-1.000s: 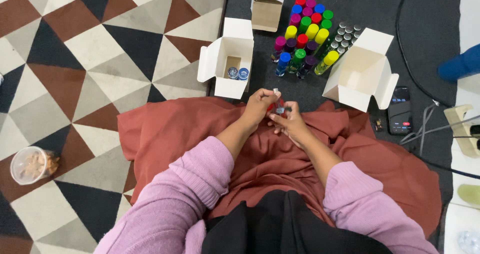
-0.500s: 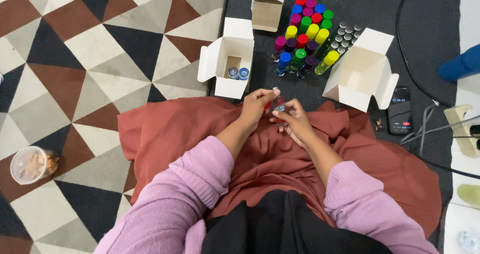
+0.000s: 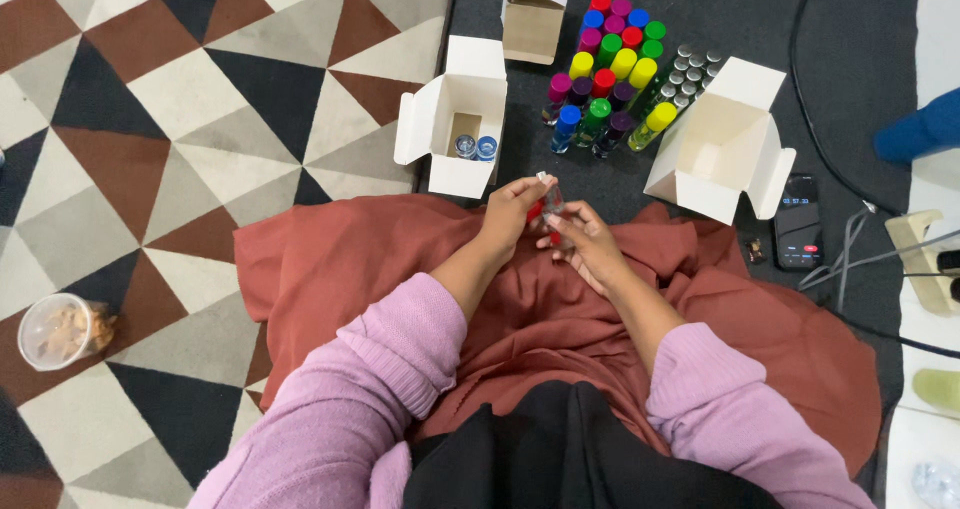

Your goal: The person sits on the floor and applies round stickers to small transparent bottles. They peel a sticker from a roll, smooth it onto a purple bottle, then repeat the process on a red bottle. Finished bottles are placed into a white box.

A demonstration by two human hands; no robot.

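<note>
While both hands meet, left hand (image 3: pixel 508 212) and right hand (image 3: pixel 583 241) pinching small red-capped bottle (image 3: pixel 546 207), fingers curled closed.

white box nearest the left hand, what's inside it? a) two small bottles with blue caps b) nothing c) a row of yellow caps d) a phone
a: the open white box just beyond the left hand holds two small bottles with blue caps, standing side by side at its bottom.
</note>
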